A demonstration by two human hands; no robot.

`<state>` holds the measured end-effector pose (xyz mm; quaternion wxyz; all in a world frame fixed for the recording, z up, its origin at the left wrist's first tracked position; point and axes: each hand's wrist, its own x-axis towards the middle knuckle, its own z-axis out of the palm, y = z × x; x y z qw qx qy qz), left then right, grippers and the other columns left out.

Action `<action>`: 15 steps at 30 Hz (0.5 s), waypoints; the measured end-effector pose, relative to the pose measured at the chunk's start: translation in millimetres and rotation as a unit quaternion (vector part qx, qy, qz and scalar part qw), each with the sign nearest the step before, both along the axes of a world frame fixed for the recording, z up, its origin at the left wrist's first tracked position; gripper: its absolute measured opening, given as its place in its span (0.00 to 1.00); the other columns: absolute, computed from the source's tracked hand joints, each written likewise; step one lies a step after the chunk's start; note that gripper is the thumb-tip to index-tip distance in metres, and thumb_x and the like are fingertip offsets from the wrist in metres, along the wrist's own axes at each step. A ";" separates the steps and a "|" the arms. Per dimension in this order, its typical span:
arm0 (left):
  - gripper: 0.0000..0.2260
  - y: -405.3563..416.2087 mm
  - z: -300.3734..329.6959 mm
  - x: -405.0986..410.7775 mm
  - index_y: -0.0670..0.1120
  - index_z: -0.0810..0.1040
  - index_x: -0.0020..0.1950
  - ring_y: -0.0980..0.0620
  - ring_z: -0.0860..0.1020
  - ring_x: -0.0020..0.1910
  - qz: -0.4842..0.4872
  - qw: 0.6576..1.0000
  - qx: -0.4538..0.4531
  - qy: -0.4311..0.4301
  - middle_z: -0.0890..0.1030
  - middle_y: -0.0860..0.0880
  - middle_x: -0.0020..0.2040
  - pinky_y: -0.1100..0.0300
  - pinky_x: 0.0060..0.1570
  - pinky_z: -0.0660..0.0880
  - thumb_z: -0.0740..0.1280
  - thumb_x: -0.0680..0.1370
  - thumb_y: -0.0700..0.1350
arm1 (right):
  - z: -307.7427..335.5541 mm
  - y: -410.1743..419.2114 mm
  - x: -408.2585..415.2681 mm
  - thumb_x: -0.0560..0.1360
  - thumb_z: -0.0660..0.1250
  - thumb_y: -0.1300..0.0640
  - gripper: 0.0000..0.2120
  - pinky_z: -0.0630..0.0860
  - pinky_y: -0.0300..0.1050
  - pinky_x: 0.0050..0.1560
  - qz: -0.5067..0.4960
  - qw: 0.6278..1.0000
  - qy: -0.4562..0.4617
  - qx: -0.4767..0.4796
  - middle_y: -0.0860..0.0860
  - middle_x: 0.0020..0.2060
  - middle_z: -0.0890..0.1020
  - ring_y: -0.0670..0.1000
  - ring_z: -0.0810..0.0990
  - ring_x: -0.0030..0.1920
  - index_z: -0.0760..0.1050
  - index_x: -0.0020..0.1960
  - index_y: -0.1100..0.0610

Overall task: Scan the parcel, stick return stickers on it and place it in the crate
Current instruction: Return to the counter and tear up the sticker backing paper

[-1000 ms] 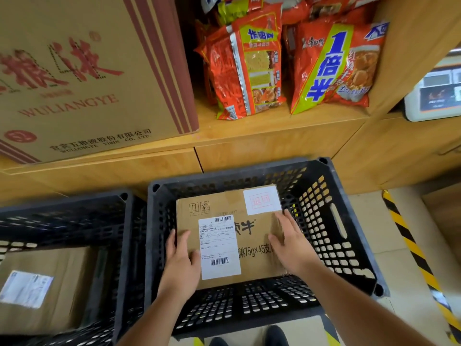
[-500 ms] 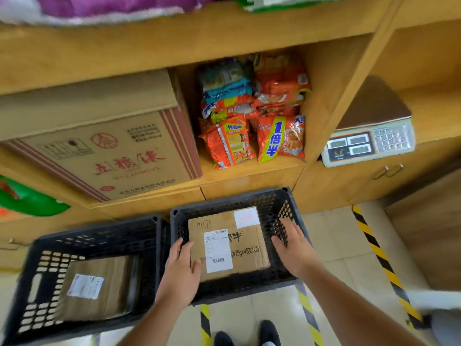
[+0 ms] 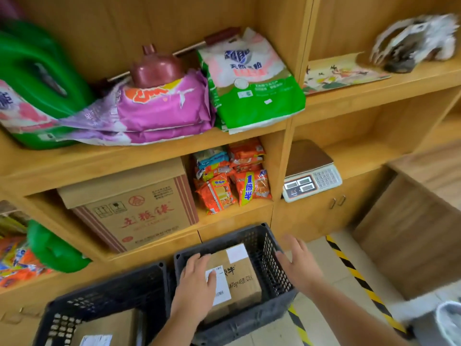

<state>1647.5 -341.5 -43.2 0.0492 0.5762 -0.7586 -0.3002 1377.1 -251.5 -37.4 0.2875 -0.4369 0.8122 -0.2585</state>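
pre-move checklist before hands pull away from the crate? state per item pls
1. Parcel inside crate: ok.
2. Shipping label faces up: ok.
3. White sticker on parcel top: ok; its print is too blurred to read.
4. Right hand free of parcel, fingers straight, outside the crate wall: ok.
5. Left hand free of parcel: not ok, it lies over the label's left edge.
6. Parcel flat on crate floor: cannot tell, the base is hidden.
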 end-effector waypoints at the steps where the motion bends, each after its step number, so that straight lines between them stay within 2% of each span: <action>1: 0.23 -1.3 7.9 -2.3 0.58 0.59 0.81 0.52 0.57 0.80 -0.014 1.000 -0.013 0.002 0.54 0.57 0.82 0.52 0.75 0.65 0.55 0.85 0.55 | 8.6 8.1 1.7 0.83 0.62 0.46 0.28 0.69 0.48 0.69 -0.017 1.000 0.001 -0.005 0.51 0.76 0.66 0.54 0.70 0.73 0.60 0.81 0.53; 4: 0.23 -3.3 30.1 -14.5 0.57 0.60 0.80 0.52 0.61 0.78 -0.058 0.997 -0.055 -0.003 0.56 0.57 0.81 0.52 0.71 0.68 0.55 0.85 0.55 | 28.1 34.3 2.6 0.83 0.61 0.45 0.30 0.66 0.48 0.73 -0.063 0.997 0.027 -0.026 0.50 0.79 0.63 0.53 0.67 0.76 0.58 0.82 0.51; 8: 0.24 2.2 53.8 -51.7 0.56 0.60 0.80 0.51 0.65 0.76 -0.142 0.985 -0.096 -0.006 0.57 0.55 0.80 0.50 0.66 0.75 0.54 0.84 0.58 | 57.3 81.2 -8.0 0.84 0.61 0.46 0.29 0.65 0.48 0.74 -0.129 0.989 0.042 -0.059 0.49 0.80 0.62 0.52 0.68 0.75 0.58 0.82 0.51; 12: 0.23 35.9 72.5 -119.5 0.57 0.62 0.79 0.48 0.64 0.76 -0.210 0.972 -0.094 0.058 0.60 0.53 0.80 0.46 0.69 0.72 0.54 0.84 0.60 | 75.3 147.1 -34.0 0.83 0.62 0.43 0.29 0.67 0.50 0.76 -0.210 0.971 0.057 -0.097 0.48 0.79 0.64 0.51 0.67 0.76 0.60 0.81 0.50; 15: 0.23 79.8 85.0 -174.4 0.58 0.64 0.77 0.50 0.66 0.75 -0.263 0.955 -0.082 0.112 0.62 0.55 0.78 0.47 0.69 0.72 0.55 0.83 0.61 | 85.0 201.9 -55.8 0.82 0.63 0.43 0.29 0.65 0.49 0.76 -0.266 0.954 0.072 -0.116 0.48 0.78 0.66 0.50 0.67 0.77 0.62 0.80 0.50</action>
